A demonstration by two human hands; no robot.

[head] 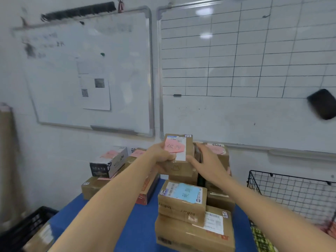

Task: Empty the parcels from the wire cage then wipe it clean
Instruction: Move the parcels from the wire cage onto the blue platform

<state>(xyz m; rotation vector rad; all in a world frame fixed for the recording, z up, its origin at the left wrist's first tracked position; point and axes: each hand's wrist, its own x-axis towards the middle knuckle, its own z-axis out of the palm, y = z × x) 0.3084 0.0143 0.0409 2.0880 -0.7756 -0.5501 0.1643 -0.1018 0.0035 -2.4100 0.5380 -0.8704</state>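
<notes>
A small brown cardboard parcel with a pink note sits atop a stack of parcels at the back of the blue table. My left hand grips its left side, thumb on top. On its right side my right hand holds it, fingers wrapped round the far edge. The black wire cage stands at the right of the table, apart from both hands; its inside is mostly out of view.
Several taped parcels are stacked on the table, among them one with a blue label and a black-and-white box. A black crate sits at lower left. Two whiteboards hang on the wall behind.
</notes>
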